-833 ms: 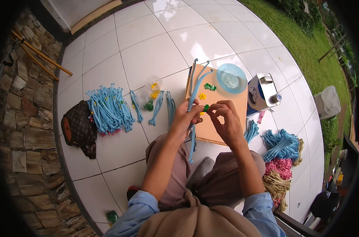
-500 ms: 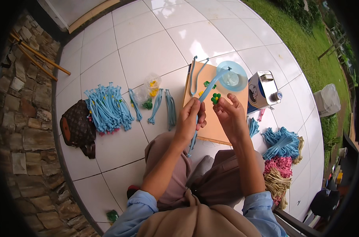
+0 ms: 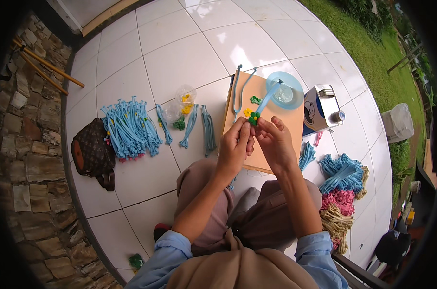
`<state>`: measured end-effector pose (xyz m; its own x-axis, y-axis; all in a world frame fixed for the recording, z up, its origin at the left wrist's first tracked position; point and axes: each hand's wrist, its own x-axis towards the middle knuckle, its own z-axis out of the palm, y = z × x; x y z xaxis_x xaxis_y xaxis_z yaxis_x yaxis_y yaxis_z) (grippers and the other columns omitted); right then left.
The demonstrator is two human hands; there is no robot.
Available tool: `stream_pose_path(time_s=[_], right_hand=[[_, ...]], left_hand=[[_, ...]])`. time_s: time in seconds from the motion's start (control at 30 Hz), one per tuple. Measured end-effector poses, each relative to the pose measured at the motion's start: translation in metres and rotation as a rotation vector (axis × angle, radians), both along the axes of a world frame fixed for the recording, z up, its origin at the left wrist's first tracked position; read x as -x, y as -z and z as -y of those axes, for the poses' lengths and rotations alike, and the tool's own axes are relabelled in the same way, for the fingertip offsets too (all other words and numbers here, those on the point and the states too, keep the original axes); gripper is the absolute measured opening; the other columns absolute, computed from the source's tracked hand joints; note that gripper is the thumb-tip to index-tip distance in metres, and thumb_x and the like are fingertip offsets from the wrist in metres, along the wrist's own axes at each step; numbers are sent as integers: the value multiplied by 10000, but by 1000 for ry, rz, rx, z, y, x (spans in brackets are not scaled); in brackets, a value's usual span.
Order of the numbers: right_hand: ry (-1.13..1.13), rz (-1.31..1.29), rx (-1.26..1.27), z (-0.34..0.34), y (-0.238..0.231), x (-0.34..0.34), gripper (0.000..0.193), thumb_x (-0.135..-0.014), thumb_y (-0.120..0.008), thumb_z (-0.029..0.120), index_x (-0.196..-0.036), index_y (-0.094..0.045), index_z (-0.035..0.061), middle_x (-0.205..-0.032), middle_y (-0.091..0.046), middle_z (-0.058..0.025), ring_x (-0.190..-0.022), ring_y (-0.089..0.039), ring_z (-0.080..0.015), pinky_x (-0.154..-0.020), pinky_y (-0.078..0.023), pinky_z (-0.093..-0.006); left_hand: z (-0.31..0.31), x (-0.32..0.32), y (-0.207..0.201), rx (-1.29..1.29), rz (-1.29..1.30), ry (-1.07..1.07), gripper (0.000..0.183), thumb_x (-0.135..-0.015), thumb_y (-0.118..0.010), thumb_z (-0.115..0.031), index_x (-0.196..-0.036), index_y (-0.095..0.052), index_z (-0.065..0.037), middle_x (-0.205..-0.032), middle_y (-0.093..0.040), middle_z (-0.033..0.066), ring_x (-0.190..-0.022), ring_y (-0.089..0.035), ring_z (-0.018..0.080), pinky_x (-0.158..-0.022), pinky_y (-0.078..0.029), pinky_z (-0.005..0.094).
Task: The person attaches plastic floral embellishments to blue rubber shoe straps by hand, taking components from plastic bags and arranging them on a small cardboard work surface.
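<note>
Over the near part of a tan board, my two hands are close together. My left hand is closed around a light blue fabric strap, whose far end stretches over a blue translucent bowl. Between the fingertips of my right hand is a small green flower with a yellow centre. The flower lies against the strap by my left fingertips; whether it is fixed there is hidden. Beyond it on the board rest small green pieces and yellow pieces.
A metal can stands right of the board. Bundles of blue straps, pink straps and beige straps lie at the right. Leftward are a blue strap pile, a brown bag and plastic bags of yellow pieces.
My right hand has brought the green flower left to the strap at my left fingertips. The flower has turned, and its yellow centre now shows.
</note>
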<state>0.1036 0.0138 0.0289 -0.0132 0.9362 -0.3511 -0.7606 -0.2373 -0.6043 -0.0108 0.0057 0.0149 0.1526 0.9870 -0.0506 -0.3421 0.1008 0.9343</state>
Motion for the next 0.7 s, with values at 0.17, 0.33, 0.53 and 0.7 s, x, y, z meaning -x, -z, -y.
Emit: stream_pose_path(time_s=[0.17, 0.33, 0.53, 0.7], right_hand=[[29, 14, 0, 0, -1, 2, 519, -716, -669, -32, -1033, -271, 72, -856, -556, -150, -848, -560, -200, -834, -423, -266], [61, 49, -18, 0, 0, 5, 509, -717, -661, -35, -1022, -267, 68, -836, -577, -153, -832, -558, -196, -823, -420, -277], [92, 166, -138, 0, 3, 8, 473, -729, -644, -28, -1000, -270, 74, -854, -587, -135, -781, -540, -180, -766, -425, -279], [87, 206, -150, 2, -6, 10, 491, -755, -629, -9, -1073, -263, 67, -882, -581, -131, -789, -544, -173, -765, -427, -271]], left_hand=[[0, 2, -2, -15, -29, 4, 250, -955, -360, -204, -767, -444, -62, -477, -361, -24, -398, -352, 32, -372, -287, 190], [0, 3, -3, -22, -25, 14, 251, -955, -359, -204, -767, -443, -60, -479, -358, -23, -405, -352, 34, -382, -290, 195], [0, 4, 3, -36, -43, 25, 251, -954, -364, -209, -775, -450, -55, -482, -360, -24, -408, -352, 35, -388, -289, 202], [0, 4, 0, -53, -59, 7, 241, -951, -372, -202, -781, -458, -54, -483, -360, -26, -409, -353, 34, -389, -287, 205]])
